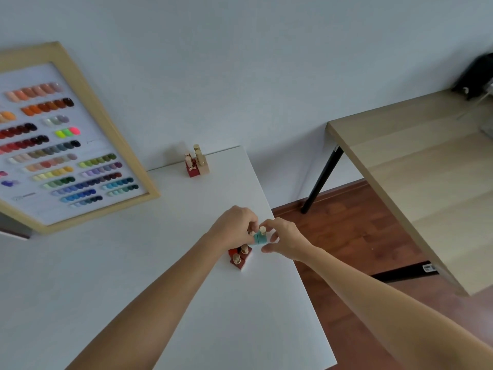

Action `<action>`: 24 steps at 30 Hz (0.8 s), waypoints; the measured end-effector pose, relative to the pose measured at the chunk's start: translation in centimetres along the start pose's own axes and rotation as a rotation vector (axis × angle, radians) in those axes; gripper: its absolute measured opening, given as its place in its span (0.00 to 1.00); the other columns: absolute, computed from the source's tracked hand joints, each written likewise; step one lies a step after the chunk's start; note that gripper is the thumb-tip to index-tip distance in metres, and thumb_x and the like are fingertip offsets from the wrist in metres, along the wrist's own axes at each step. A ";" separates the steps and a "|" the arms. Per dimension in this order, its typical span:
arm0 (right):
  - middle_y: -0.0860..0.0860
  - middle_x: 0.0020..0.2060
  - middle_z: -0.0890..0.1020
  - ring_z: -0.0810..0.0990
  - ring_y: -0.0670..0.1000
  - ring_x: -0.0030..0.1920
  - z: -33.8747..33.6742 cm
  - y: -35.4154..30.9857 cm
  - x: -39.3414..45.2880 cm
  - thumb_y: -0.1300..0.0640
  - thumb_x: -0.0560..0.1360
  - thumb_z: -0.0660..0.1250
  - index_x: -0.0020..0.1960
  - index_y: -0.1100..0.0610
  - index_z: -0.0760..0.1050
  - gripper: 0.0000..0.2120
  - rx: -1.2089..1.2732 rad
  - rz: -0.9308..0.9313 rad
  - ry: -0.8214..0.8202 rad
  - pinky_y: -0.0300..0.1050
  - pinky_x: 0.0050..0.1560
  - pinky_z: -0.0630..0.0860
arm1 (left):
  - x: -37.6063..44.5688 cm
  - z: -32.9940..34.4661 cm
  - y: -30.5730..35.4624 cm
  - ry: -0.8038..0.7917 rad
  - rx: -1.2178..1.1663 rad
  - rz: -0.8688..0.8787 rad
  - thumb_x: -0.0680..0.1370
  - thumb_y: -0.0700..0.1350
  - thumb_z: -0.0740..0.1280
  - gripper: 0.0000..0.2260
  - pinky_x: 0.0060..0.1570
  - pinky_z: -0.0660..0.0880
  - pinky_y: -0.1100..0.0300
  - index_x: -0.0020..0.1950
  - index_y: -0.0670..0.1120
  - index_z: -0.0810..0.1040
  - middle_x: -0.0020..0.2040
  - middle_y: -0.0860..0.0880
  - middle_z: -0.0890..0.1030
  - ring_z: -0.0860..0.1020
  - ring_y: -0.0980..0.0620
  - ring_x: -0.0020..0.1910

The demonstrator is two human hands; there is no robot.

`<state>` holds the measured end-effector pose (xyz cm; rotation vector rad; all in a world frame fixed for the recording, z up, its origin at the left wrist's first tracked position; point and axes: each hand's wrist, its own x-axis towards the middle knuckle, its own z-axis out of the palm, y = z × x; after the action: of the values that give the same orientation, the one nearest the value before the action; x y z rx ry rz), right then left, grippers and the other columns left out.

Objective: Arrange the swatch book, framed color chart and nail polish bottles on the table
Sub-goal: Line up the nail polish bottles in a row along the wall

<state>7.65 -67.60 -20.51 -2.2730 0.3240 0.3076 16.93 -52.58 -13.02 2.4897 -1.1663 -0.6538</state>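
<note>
On the white table (133, 263) a wood-framed color chart (66, 145) leans against the wall at the left. A small group of gold-capped bottles (196, 162), red and beige, stands at the table's far edge. Near the right edge two red nail polish bottles (240, 257) stand together. Just above them a teal bottle (259, 237) with a gold cap is pinched between my left hand (236, 225) and my right hand (285, 240). My left fingers also seem to touch another gold cap, partly hidden. No swatch book is in view.
A second, light wooden table (416, 182) with black legs stands to the right across a gap of dark wood floor (346, 231). A dark object (474, 76) sits at its far corner. The white table's right edge runs just beside my hands.
</note>
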 end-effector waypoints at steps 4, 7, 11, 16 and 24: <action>0.49 0.48 0.77 0.79 0.47 0.40 0.5 0.5 0.7 0.57 0.67 0.76 0.52 0.50 0.77 0.16 0.014 -0.012 0.032 0.36 0.41 0.77 | 0.4 0.2 -0.2 0.036 -0.004 0.000 0.71 0.43 0.75 0.08 0.46 0.80 0.59 0.49 0.45 0.83 0.48 0.47 0.84 0.81 0.51 0.43; 0.48 0.47 0.77 0.78 0.48 0.41 -0.1 0.7 2.0 0.60 0.68 0.74 0.53 0.50 0.78 0.15 0.005 -0.012 0.045 0.39 0.44 0.78 | 1.1 -0.7 -0.6 0.100 -0.060 0.002 0.71 0.43 0.75 0.09 0.46 0.81 0.60 0.50 0.44 0.84 0.47 0.48 0.84 0.82 0.53 0.43; 0.48 0.50 0.79 0.78 0.49 0.44 -1.2 -0.1 4.6 0.62 0.71 0.72 0.57 0.50 0.77 0.17 -0.022 -0.043 0.034 0.42 0.48 0.78 | 2.5 -2.6 -2.1 0.178 -0.106 -0.004 0.70 0.40 0.75 0.10 0.46 0.81 0.61 0.51 0.43 0.84 0.46 0.47 0.84 0.82 0.54 0.41; 0.48 0.51 0.80 0.78 0.50 0.47 -2.0 -1.7 8.1 0.65 0.74 0.67 0.58 0.50 0.76 0.16 -0.040 -0.078 -0.004 0.43 0.50 0.76 | 3.9 -3.2 -4.2 0.173 -0.115 0.020 0.71 0.39 0.74 0.09 0.46 0.79 0.61 0.51 0.44 0.84 0.47 0.47 0.85 0.81 0.53 0.41; 0.49 0.54 0.81 0.78 0.51 0.51 -2.1 -2.4 9.8 0.68 0.75 0.61 0.59 0.49 0.75 0.19 -0.041 -0.104 -0.036 0.47 0.52 0.76 | 4.1 -2.0 -5.6 0.266 -0.225 0.052 0.71 0.38 0.74 0.09 0.46 0.79 0.64 0.51 0.43 0.83 0.46 0.46 0.84 0.81 0.53 0.42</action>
<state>17.91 -68.92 -20.65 -2.3123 0.1817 0.3032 23.87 -52.16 -15.04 2.2662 -0.9955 -0.3990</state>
